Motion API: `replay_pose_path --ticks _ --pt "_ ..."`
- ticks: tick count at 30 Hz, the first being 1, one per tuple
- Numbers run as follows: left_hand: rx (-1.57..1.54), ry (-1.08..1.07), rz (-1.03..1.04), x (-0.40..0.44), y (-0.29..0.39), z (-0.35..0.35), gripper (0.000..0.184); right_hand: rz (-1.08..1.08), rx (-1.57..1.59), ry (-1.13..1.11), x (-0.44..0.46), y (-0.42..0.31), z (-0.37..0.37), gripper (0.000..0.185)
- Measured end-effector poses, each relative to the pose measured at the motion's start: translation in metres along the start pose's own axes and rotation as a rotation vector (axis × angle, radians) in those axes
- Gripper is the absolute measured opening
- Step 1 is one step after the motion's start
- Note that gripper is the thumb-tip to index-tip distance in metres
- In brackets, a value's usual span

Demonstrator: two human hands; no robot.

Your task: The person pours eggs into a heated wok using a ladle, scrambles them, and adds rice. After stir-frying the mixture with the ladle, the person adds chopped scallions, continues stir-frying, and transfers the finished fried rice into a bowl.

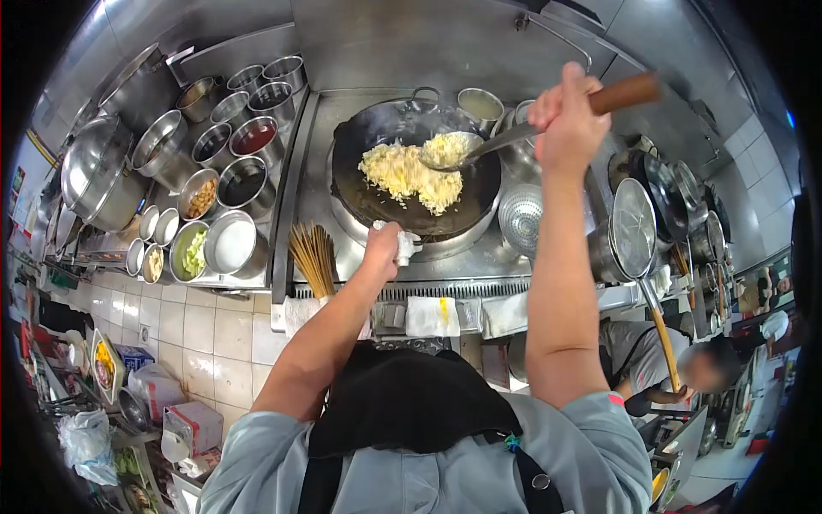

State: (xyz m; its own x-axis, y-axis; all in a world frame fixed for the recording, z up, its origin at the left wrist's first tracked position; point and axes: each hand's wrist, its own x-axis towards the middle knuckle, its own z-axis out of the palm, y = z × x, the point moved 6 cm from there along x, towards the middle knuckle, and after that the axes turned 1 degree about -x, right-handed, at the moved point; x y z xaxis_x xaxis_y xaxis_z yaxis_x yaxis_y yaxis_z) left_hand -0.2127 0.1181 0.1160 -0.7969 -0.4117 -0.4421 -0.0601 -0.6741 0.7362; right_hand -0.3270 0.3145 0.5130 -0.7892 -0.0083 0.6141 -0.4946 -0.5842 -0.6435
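Observation:
A dark wok (360, 128) sits on the stove, with yellow-and-white fried rice (390, 171) heaped in its middle. My right hand (569, 120) is closed around the wooden handle of a ladle (505, 137). The ladle's bowl is over the rice and carries some of it. At the wok's near rim, my left hand (383, 248) is closed on a folded white cloth (406, 245). The cloth wraps the wok's near handle, which is mostly hidden.
Metal pots of sauces and ingredients (244, 176) crowd the left counter. A bamboo brush (314, 257) stands left of the wok. To the right are a perforated strainer (521, 218) and a long-handled mesh skimmer (634, 218). Another person (642, 351) is at the lower right.

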Motion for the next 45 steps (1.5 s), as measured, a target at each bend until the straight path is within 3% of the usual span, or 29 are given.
replay_pose_path --ticks 2,4,5,10,12,17,19,22,28,31,34,35,37,38,40,45 --pt "0.041 0.076 -0.089 0.009 -0.009 0.0 0.017 -0.064 -0.204 0.038 -0.016 0.062 -0.015 0.033" --pt "0.003 0.107 -0.094 0.017 -0.021 -0.002 0.019 0.142 -0.188 0.09 -0.058 0.157 -0.038 0.034" --pt "-0.013 0.123 -0.094 0.02 -0.023 -0.003 0.019 0.199 -0.115 0.126 -0.068 0.167 -0.045 0.035" --pt "-0.014 -0.094 -0.066 0.05 -0.042 -0.01 0.029 0.236 -0.179 0.052 -0.09 0.135 -0.037 0.034" --pt "-0.03 -0.135 -0.112 0.009 -0.014 0.011 0.026 0.219 -0.177 0.086 -0.099 0.119 -0.041 0.035" --pt "-0.031 -0.032 -0.306 -0.12 -0.01 0.015 0.024 0.281 -0.162 -0.023 -0.133 0.042 -0.035 0.036" --pt "-0.202 -0.041 -0.36 -0.16 -0.039 0.008 0.023 0.298 -0.14 -0.062 -0.148 0.017 -0.039 0.036" --pt "0.024 0.019 -0.312 -0.213 -0.071 -0.012 0.022 0.33 -0.068 -0.111 -0.175 -0.009 -0.058 0.037" --pt "0.071 0.047 -0.153 -0.228 -0.095 -0.025 0.013 0.363 0.103 -0.086 -0.168 -0.033 -0.069 0.034" --pt "0.075 0.054 -0.157 -0.206 -0.105 -0.043 0.009 0.178 -0.019 -0.329 -0.191 -0.084 -0.041 0.03" --pt "0.043 0.039 -0.116 -0.198 -0.112 -0.048 0.009 0.214 -0.1 -0.373 -0.215 -0.024 -0.053 0.03" --pt "0.061 0.048 -0.099 -0.192 -0.117 -0.05 0.007 0.336 0.063 -0.304 -0.21 -0.011 -0.05 0.03" --pt "0.093 0.075 -0.06 -0.184 -0.125 -0.058 0.009 0.376 0.094 -0.219 -0.188 -0.016 -0.044 0.03" --pt "0.177 0.025 -0.084 -0.184 -0.122 -0.059 0.007 0.387 -0.039 -0.22 -0.188 -0.033 -0.037 0.031" --pt "0.229 0.084 -0.087 -0.188 -0.118 -0.056 0.007 0.181 -0.066 -0.338 -0.208 -0.051 -0.028 0.031" --pt "0.033 0.072 -0.011 -0.195 -0.112 -0.035 0.011 0.319 -0.081 -0.258 -0.197 0.002 -0.03 0.034"
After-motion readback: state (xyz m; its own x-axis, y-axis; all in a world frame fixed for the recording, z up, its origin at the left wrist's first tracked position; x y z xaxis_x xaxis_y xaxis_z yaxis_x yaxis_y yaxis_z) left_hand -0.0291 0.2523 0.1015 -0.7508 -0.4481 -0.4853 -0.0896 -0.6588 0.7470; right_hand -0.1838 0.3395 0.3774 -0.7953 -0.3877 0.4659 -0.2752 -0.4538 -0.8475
